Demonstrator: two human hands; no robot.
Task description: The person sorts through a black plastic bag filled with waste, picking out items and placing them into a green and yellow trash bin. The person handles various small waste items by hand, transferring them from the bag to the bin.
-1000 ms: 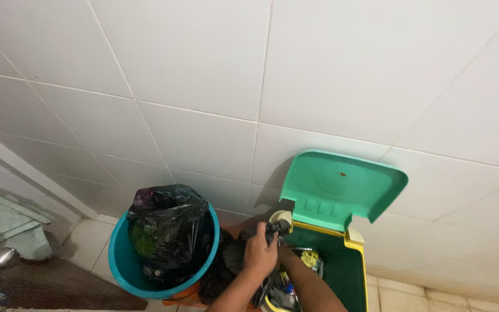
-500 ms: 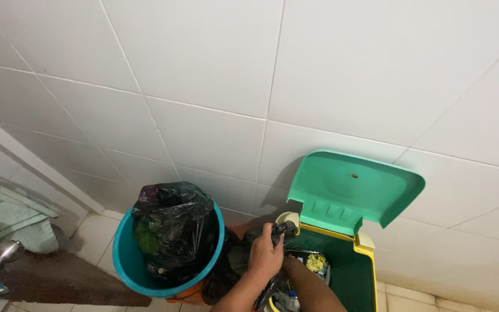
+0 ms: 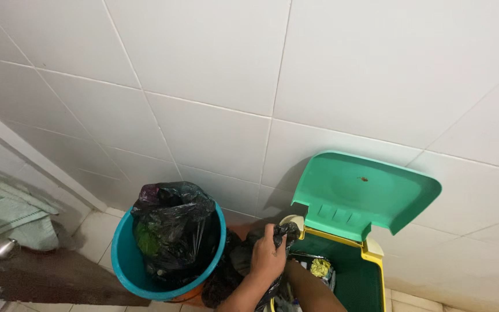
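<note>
Gripping a black bag (image 3: 244,257), the left hand (image 3: 268,258) hides the right hand; its grasp cannot be told.

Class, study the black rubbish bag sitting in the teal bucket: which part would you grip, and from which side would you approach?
Grip the bunched top of the black rubbish bag, coming from above. It stands higher than the rim of the teal bucket, whose wall blocks any approach from the side; the loose, crumpled plastic up there gathers easily into a fist.

Dim, soft indoor light; slightly blurry, grainy picture, shadow under the lid (image 3: 365,193).
</note>
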